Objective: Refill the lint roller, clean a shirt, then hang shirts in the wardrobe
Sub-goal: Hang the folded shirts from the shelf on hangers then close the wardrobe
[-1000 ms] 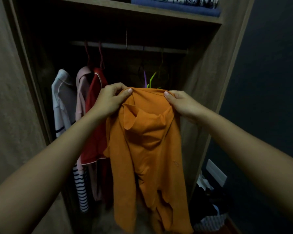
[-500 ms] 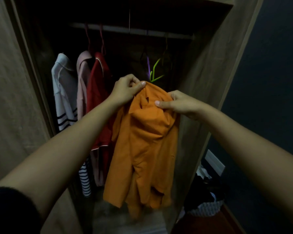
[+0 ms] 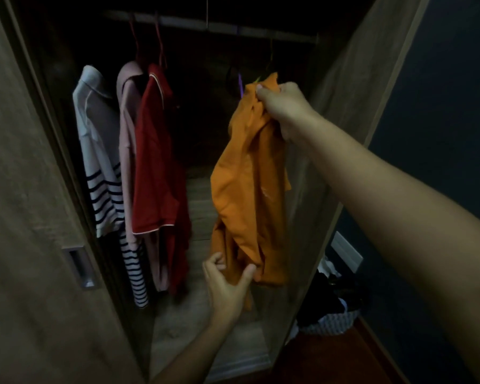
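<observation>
Shirt (image 3: 247, 189) (the orange one) hangs at the wardrobe's (image 3: 344, 106) right side, under the rail (image 3: 261, 30). The right hand (image 3: 286, 112) grips its collar; the left hand (image 3: 227, 286) pinches its bottom edge. I'd pull down softly so it hangs flat, then slip in a hanger (image 3: 241, 84).

The single head-worn camera looks forward and down, close into the open wardrobe (image 3: 341, 101).

shirts 4: white striped shirt (image 3: 94, 139), pink shirt (image 3: 126, 134), red shirt (image 3: 155, 162), orange shirt (image 3: 241, 176) | hands 2: left hand (image 3: 226, 289), right hand (image 3: 284, 106) | door handle (image 3: 79, 266) 1 | basket (image 3: 330, 322) 1
</observation>
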Demonstrator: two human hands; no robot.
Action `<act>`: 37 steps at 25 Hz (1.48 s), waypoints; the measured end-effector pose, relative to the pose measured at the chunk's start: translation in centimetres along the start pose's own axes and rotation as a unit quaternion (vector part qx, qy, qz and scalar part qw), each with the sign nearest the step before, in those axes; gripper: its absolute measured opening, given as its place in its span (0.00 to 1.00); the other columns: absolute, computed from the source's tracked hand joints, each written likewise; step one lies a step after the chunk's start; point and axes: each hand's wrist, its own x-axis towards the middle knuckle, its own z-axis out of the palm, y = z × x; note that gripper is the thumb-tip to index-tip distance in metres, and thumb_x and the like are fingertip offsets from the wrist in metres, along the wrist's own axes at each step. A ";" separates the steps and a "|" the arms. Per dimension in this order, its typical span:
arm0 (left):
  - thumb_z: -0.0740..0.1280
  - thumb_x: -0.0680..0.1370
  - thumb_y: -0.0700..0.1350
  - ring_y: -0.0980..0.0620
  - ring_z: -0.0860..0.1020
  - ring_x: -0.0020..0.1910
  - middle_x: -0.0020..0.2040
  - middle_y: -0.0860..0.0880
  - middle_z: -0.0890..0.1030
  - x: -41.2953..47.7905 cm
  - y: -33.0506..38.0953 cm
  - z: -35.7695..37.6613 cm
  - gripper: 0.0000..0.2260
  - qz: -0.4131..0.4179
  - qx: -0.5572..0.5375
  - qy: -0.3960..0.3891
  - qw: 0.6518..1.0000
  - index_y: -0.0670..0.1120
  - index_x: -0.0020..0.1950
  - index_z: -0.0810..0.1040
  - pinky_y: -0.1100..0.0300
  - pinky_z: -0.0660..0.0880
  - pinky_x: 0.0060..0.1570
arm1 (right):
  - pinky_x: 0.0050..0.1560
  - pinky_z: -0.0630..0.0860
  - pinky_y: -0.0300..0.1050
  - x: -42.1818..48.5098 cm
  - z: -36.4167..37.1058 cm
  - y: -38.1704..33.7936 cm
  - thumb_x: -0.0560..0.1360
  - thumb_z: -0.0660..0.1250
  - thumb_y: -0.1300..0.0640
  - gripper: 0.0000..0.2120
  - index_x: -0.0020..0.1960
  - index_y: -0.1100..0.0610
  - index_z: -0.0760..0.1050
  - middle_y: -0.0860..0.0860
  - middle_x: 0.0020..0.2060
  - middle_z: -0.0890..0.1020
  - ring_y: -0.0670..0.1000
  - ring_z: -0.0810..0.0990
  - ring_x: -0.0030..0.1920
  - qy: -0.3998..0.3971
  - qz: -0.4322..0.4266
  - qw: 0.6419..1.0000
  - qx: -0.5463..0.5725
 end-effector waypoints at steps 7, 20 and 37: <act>0.70 0.74 0.43 0.44 0.75 0.45 0.46 0.41 0.73 4.4 2.7 3.4 0.11 0.007 0.014 0.082 0.997 0.34 0.47 0.75 0.58 0.70 0.45 | 0.53 0.77 0.49 0.5 -3.0 -1.3 0.76 0.63 0.49 0.13 0.35 0.52 0.73 0.51 0.37 0.78 0.55 0.80 0.45 0.039 -0.028 0.998 -0.034; 0.68 0.75 0.50 0.59 0.76 0.37 0.38 0.47 0.79 19.2 20.1 -2.7 0.08 0.307 0.296 -0.320 0.846 0.45 0.42 0.79 0.65 0.70 0.38 | 0.60 0.71 0.44 -3.5 -3.6 8.3 0.70 0.66 0.69 0.30 0.70 0.59 0.62 0.57 0.66 0.67 0.53 0.67 0.68 -0.066 -0.039 0.992 -0.102; 0.58 0.80 0.53 0.57 0.80 0.40 0.48 0.45 0.81 22.2 22.9 -8.2 0.10 0.286 0.143 -0.174 0.931 0.50 0.51 0.76 0.62 0.78 0.37 | 0.60 0.75 0.51 -3.2 4.3 8.6 0.72 0.71 0.59 0.09 0.50 0.50 0.76 0.50 0.47 0.82 0.51 0.81 0.52 -0.277 -0.051 0.955 0.091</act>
